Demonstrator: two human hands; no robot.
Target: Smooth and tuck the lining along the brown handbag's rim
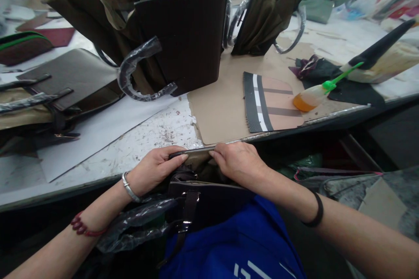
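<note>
Head view: left hand (pixel 153 172) pinched shut on the top edge of a dark brown handbag (pixel 209 198), thumb on top, fingers curled under the rim. Right hand (pixel 238 163) clamped on the same edge, fingertips nearly touching those of the left, grip narrow and closed on the rim. Handbag held in the lap just below the workbench edge (pixel 98 183), its plastic-wrapped strap (pixel 183 222) hanging down over blue cloth (pixel 248 244). White lettering on the blue cloth, cut off at the bottom, not readable. Silver bangle (pixel 129 187) and red bead bracelet (pixel 83 226) on the left wrist, black band (pixel 316 213) on the right. Farther up on the bench: striped leather panel (pixel 270 102) lying flat on brown card, glue bottle (pixel 314 96) with green nozzle just beside it, larger brown bag (pixel 186 30) standing upright with plastic-wrapped handle (pixel 137 69). No brand or label legible anywhere.
</note>
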